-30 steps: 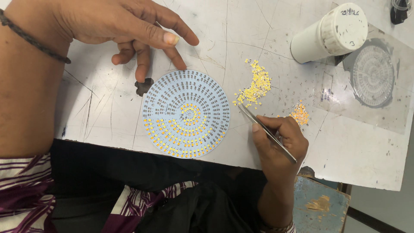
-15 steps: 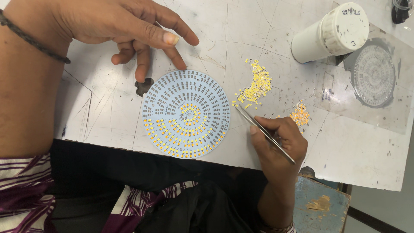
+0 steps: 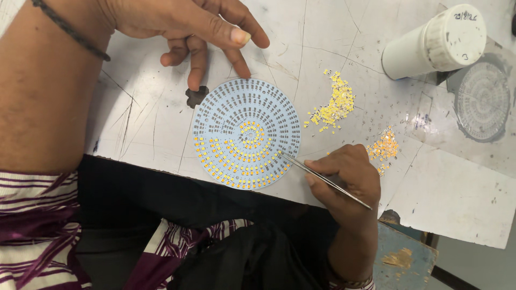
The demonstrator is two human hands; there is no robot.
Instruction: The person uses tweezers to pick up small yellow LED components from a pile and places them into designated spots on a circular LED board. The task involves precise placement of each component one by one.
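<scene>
Metal tweezers (image 3: 322, 178) pinched in right hand (image 3: 346, 180), tips on round board (image 3: 246, 133); left hand (image 3: 188, 24) open, fingers spread above.

chip piles (image 3: 334, 104) & jar (image 3: 432, 43) block right

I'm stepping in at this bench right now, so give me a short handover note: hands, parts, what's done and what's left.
Right hand: grips metal tweezers, tips at the right edge of the round circuit board.
Left hand: open, fingertips pressing on the table at the board's upper left rim.
Parts: loose yellow chips and a smaller orange pile lie right of the board; a white capped jar lies further back.
Done: centre rings and lower rows filled.
Left: upper and outer pads bare.
</scene>
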